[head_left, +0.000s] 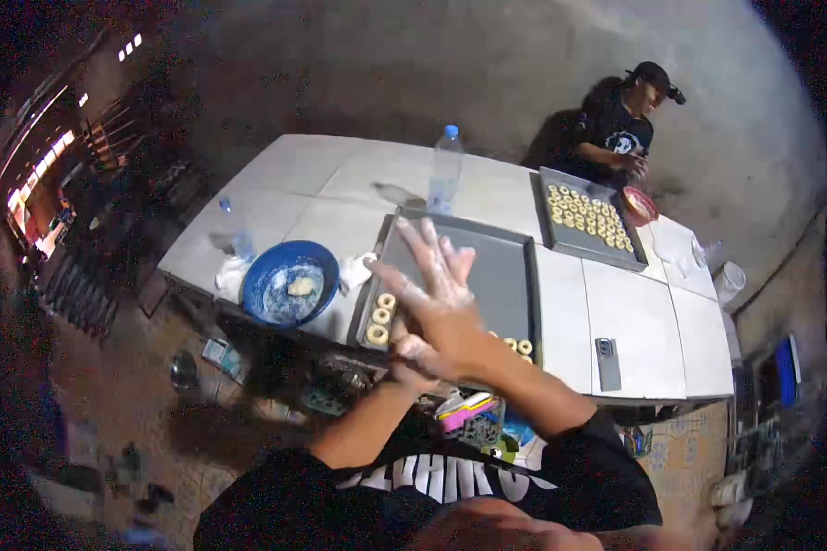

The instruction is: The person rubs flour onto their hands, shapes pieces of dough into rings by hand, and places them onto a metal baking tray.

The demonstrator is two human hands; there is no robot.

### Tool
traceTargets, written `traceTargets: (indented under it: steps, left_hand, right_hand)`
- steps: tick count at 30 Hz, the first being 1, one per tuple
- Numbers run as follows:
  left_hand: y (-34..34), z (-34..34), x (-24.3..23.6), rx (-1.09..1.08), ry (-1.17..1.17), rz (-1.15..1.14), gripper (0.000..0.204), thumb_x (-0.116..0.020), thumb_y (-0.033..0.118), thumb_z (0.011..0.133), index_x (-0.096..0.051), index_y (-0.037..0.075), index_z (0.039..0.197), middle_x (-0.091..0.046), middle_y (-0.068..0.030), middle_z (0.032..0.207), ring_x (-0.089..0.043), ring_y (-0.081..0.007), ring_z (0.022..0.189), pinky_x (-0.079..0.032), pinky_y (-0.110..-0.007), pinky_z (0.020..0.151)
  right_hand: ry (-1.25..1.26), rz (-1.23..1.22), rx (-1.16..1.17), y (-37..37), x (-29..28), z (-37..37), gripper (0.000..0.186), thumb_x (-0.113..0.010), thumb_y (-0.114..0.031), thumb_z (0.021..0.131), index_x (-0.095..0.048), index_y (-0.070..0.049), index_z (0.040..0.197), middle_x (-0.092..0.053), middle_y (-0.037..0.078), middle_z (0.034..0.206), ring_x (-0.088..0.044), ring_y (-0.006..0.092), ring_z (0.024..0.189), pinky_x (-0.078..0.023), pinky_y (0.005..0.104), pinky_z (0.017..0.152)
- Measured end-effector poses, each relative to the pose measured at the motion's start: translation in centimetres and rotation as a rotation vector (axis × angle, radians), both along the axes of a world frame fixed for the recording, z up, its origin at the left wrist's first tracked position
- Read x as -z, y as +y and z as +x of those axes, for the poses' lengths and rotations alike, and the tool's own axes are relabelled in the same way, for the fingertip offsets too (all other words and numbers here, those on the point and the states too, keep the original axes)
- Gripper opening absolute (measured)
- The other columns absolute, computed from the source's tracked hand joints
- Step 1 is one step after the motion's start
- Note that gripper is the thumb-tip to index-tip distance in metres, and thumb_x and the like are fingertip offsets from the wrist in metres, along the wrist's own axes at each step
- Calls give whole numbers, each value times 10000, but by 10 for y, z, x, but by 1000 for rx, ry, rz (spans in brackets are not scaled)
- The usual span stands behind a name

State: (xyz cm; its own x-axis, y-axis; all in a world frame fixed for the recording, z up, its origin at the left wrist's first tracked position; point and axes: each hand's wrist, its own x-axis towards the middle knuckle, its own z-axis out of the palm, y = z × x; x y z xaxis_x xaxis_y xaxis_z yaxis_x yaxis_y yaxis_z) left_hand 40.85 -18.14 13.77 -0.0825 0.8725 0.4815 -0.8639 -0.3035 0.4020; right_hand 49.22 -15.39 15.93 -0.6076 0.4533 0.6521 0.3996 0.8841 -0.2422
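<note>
My right hand (446, 308), dusted white with flour, is stretched out over a grey metal baking tray (487, 266), its fingers spread. Beneath it and close to its palm is my left hand (415, 356), mostly covered; its fingers are hidden, and whether anything lies between the palms cannot be made out. Pale dough rings (381, 317) line the tray's left side, and more rings (515, 344) show along its near edge beside my right forearm. Left of the tray, a blue basin (250, 286) holds a lump of dough (300, 286) and loose flour.
A second tray (549, 230) full of dough rings stands at the far right, near a person (620, 129) and a red bowl (641, 207). A capped plastic bottle (446, 170) stands behind my tray. A phone (607, 364) lies on the white tiled table (560, 303).
</note>
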Motion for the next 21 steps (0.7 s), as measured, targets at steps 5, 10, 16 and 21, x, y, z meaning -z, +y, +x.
traceTargets:
  steps: [5, 10, 16, 21]
  left_hand:
    - [18, -28, -27, 9, 5, 85, 871, -219, 695, 1061, -146, 99, 1693, -120, -158, 1765, -140, -326, 1621, -85, -488, 1314]
    - [37, 16, -18, -196, 241, 136, 890, -200, 701, 1053, -105, 93, 1696, -78, -166, 1770, -107, -352, 1624, -62, -497, 1313]
    - [14, 6, -5, 112, -24, 86, 882, -199, 692, 1057, -90, 96, 1698, -68, -169, 1770, -87, -354, 1627, -59, -497, 1313]
    - [56, -14, -9, -239, 331, 4, 847, -295, 642, 1068, -89, 115, 1699, -38, -161, 1773, -57, -340, 1632, -28, -494, 1315]
  right_hand:
    - [120, -155, -178, -13, -1, 8, 991, -282, -848, 954, -411, -119, 1612, -124, 268, 1734, -51, 566, 1578, -136, 699, 1229]
    - [282, 25, -138, -17, -15, 15, 993, -172, -851, 963, -441, -144, 1607, -131, 254, 1738, -2, 558, 1583, 18, 748, 1194]
    - [100, -138, 59, 11, -1, 32, 902, -316, -764, 998, -314, -158, 1666, -61, 289, 1737, -21, 570, 1577, -34, 666, 1247]
    - [248, -320, -185, 4, 16, 2, 934, -226, -764, 1001, -241, -128, 1686, 5, 268, 1747, 64, 520, 1592, -26, 641, 1253]
